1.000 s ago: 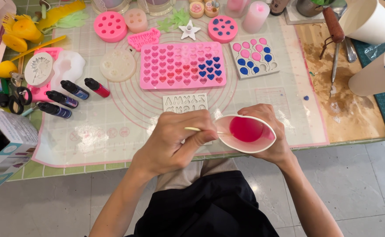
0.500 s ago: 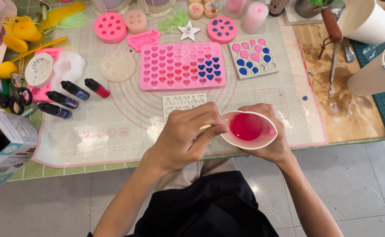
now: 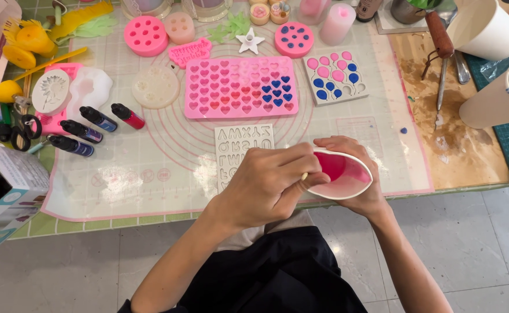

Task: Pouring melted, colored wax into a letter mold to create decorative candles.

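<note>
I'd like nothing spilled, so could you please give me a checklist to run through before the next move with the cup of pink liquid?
1. Right hand grips the white cup: ok.
2. Left hand holds the stirring stick at the cup's rim: ok.
3. Cup level: not ok, it tilts toward the left hand.
4. Pink liquid inside the cup, none seen over the rim: ok.
5. Free cavities in the pink heart mould: cannot tell.
6. Silicone mat under the cup: ok.

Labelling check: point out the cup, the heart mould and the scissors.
cup (image 3: 353,186): head view, white near rim.
heart mould (image 3: 241,87): head view, middle of pink tray.
scissors (image 3: 21,132): head view, black handle loops.
</note>
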